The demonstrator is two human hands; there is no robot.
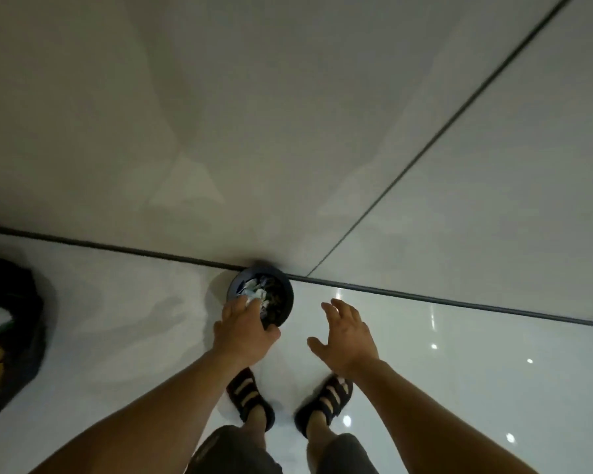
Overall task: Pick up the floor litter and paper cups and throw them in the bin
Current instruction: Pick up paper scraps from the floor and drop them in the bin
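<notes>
Plainly the left hand was nearer, fingers curled over the near rim of the litter-filled round bin just ahead, crumpled white paper at their tips, whether pinched was unclear, while the right hand hung spread, empty, beside it.

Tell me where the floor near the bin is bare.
Bare floor lies between the black bag and the bin, and right of the right hand up to the wall edge. Crowded at the bin, under the left hand.

Bare floor right of bin; wall hard behind; black bag well left.
</notes>
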